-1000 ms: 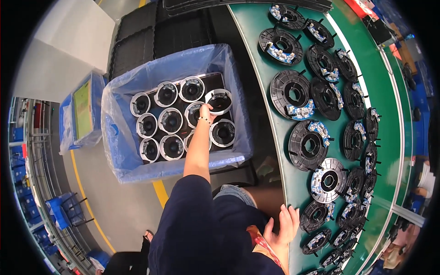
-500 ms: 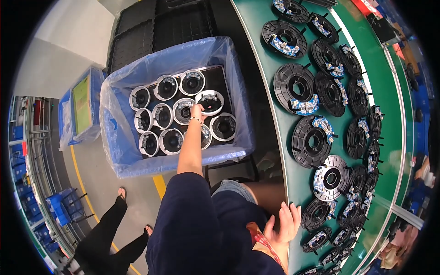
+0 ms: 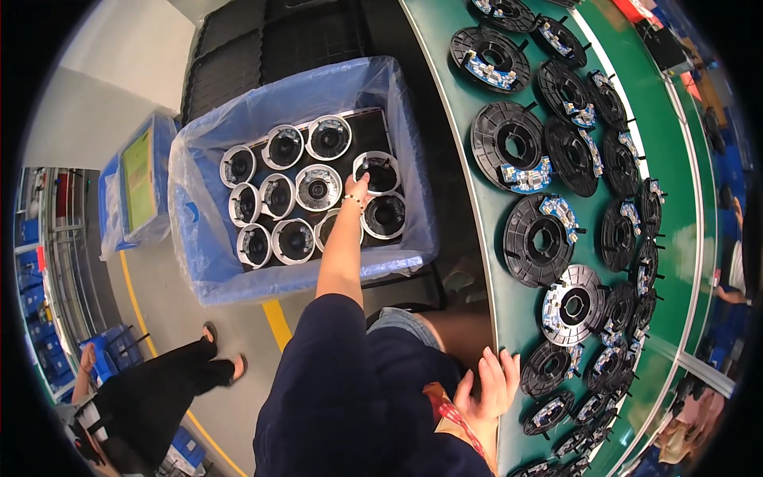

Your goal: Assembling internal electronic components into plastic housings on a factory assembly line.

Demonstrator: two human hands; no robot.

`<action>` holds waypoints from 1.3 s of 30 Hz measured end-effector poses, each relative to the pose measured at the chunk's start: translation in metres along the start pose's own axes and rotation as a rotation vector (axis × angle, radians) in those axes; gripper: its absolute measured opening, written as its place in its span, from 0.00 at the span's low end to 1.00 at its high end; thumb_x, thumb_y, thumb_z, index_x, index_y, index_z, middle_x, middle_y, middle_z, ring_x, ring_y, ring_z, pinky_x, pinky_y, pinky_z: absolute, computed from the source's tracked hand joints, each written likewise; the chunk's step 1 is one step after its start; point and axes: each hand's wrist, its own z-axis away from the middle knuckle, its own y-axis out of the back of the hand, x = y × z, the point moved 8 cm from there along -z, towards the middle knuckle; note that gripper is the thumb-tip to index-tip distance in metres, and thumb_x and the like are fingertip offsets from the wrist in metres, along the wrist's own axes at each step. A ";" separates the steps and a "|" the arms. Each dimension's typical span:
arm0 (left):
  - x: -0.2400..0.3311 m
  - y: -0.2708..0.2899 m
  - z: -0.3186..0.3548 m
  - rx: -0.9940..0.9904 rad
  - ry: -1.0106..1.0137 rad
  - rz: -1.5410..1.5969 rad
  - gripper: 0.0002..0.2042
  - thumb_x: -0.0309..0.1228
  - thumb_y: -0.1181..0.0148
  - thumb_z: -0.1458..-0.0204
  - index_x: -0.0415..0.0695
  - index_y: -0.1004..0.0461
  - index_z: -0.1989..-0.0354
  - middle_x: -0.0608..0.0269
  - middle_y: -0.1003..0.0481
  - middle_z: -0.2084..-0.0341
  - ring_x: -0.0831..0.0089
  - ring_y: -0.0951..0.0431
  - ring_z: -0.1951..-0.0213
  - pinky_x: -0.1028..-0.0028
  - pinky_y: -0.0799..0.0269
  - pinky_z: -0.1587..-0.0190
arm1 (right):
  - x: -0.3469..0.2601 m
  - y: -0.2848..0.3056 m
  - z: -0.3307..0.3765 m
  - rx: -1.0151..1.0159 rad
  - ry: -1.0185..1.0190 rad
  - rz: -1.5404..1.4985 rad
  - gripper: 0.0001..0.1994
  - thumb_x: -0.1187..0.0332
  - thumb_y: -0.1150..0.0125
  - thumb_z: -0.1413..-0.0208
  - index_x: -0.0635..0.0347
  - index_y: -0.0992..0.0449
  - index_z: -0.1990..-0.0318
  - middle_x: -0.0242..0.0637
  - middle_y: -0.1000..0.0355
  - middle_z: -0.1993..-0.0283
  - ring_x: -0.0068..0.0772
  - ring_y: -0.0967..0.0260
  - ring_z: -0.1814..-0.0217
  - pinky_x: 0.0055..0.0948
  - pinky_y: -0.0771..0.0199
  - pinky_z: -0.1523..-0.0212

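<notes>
Our left hand [image 3: 358, 189] reaches into the blue bin [image 3: 211, 270], thumb and fingers closed on the near left rim of a white ring housing [image 3: 379, 169], which lies just beyond the fingertips and slightly to their right; we cannot tell whether it is raised off the black layer [image 3: 369, 127] beneath. Just left of this hand sits another white-rimmed housing [image 3: 319, 188] with its round dark centre facing up, and on the hand's near right lies a third housing [image 3: 385, 216], close to the wrist. Further left of the hand, more such housings stand in rows, and one directly on the near side is partly covered by our forearm. The clear plastic liner [image 3: 195, 191] rises around them all. Our right hand [image 3: 486, 387] grips nothing: it rests at the edge of the green desk [image 3: 518, 314], fingers loosely spread. Just right of it lies a black disc [image 3: 547, 368] carrying a blue circuit board [image 3: 574, 364], and beyond its fingertips is a disc with a paler face [image 3: 572, 306]. Well apart from our left hand, to its near left, a person in black trousers [image 3: 159, 389] is on the floor [image 3: 238, 306].
</notes>
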 end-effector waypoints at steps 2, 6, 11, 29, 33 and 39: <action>0.021 0.007 0.020 0.336 -0.055 -0.426 0.18 0.27 0.48 0.54 0.35 0.42 0.54 0.46 0.30 0.66 0.56 0.25 0.70 0.56 0.26 0.69 | 0.000 -0.001 0.001 0.011 0.002 0.014 0.18 0.79 0.46 0.66 0.63 0.33 0.60 0.44 0.30 0.60 0.50 0.37 0.53 0.50 0.45 0.48; 0.034 0.010 0.013 0.495 -0.151 -1.063 0.21 0.35 0.44 0.57 0.35 0.39 0.58 0.41 0.29 0.69 0.51 0.27 0.66 0.65 0.30 0.64 | 0.001 -0.001 0.003 0.016 -0.002 0.020 0.17 0.79 0.46 0.65 0.63 0.32 0.61 0.44 0.30 0.61 0.50 0.37 0.54 0.50 0.45 0.48; 0.037 0.012 0.010 0.504 -0.315 -1.059 0.21 0.33 0.44 0.58 0.37 0.39 0.56 0.40 0.30 0.66 0.49 0.30 0.59 0.63 0.35 0.56 | 0.000 -0.002 0.003 0.000 0.012 0.040 0.17 0.78 0.47 0.66 0.64 0.32 0.62 0.44 0.30 0.62 0.50 0.36 0.55 0.51 0.45 0.48; 0.121 -0.008 0.057 0.349 -0.345 -1.413 0.16 0.37 0.47 0.62 0.38 0.27 0.67 0.46 0.28 0.67 0.53 0.28 0.62 0.62 0.34 0.57 | 0.000 -0.004 -0.003 -0.029 -0.031 0.092 0.11 0.79 0.46 0.67 0.60 0.28 0.70 0.35 0.29 0.63 0.47 0.38 0.54 0.49 0.43 0.48; 0.173 0.052 0.079 0.648 -0.702 -1.367 0.24 0.40 0.45 0.62 0.41 0.35 0.55 0.44 0.34 0.56 0.52 0.35 0.53 0.59 0.39 0.53 | -0.001 -0.003 -0.003 -0.024 -0.046 0.095 0.11 0.80 0.45 0.67 0.59 0.27 0.72 0.33 0.29 0.64 0.46 0.38 0.53 0.49 0.42 0.49; 0.103 0.110 0.061 0.552 -0.007 -1.565 0.45 0.55 0.47 0.62 0.58 0.69 0.39 0.46 0.62 0.40 0.44 0.61 0.40 0.41 0.61 0.46 | -0.001 -0.003 -0.003 -0.035 -0.049 0.108 0.10 0.80 0.45 0.67 0.60 0.27 0.72 0.33 0.29 0.64 0.46 0.39 0.53 0.50 0.42 0.49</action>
